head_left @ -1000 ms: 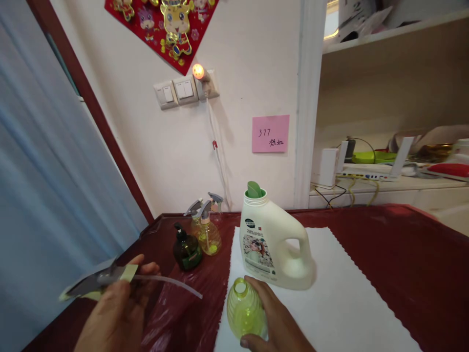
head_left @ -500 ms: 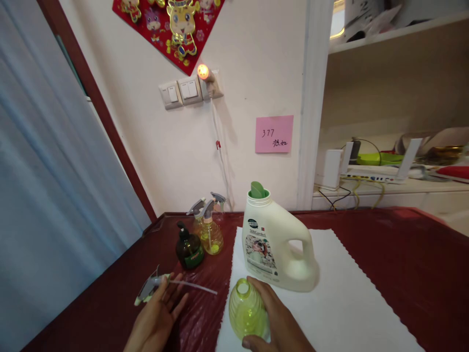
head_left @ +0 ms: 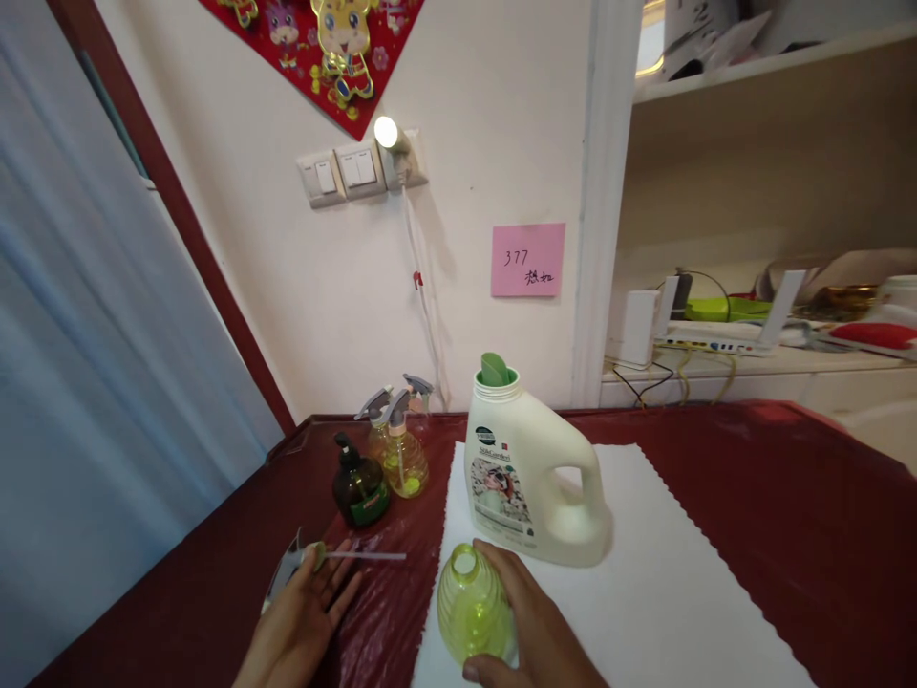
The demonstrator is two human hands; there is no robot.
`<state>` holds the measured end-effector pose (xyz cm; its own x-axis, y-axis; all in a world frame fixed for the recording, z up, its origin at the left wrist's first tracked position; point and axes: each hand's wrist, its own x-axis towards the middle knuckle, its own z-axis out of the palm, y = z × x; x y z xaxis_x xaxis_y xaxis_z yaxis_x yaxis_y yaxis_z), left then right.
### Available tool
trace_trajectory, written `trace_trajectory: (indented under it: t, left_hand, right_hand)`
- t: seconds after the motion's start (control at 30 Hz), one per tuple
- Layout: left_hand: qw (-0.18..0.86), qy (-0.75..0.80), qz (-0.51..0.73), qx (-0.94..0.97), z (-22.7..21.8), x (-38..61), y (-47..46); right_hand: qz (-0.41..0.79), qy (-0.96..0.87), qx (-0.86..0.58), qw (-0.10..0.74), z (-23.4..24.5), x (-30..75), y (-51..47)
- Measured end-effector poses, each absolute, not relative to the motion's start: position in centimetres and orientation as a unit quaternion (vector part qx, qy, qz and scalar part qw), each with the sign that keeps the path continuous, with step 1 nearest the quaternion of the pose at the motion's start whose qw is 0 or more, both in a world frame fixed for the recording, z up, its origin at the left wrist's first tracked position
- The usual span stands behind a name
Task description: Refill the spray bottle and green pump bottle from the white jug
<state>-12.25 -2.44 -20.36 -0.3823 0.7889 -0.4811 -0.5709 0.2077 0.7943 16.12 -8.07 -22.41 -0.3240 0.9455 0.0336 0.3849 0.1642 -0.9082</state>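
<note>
R hand, ours: curled round one (1) btl., open-necked, upright on white sheet, nr. its L edge. L hand, ours: palm up, loosely pinching spray head, gray, w/ tube pointing twd. btl. but apart. Risks, we judge: slack L hold may drop spray head; too hard a squeeze may make btl. slip or tip; jug just behind, uncapped, could spill if our R knuckles bump it. Mat'ls: btl. transp. yellow-green plastic, ribbed, egg-shaped; tube thin, translucent; jug opaque cream plastic, looped handle; sheet matte, scalloped edge; table cover dk. red, glossy, creased.
</note>
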Motion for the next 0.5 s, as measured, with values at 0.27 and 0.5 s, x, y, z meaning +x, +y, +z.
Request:
trace_trajectory:
  t: [0.27, 0.5]
  left_hand:
    - [0.564, 0.540, 0.619, 0.081, -20.1, -12.2, -2.6]
    - [0.563, 0.539, 0.622, 0.075, -19.5, -12.0, -2.9]
  right_hand:
    - [0.436, -0.678, -0.488, 0.333, -22.7, 16.1, -8.1]
    - [0.412, -0.697, -0.468, 0.355, -24.6, 15.9, -7.0]
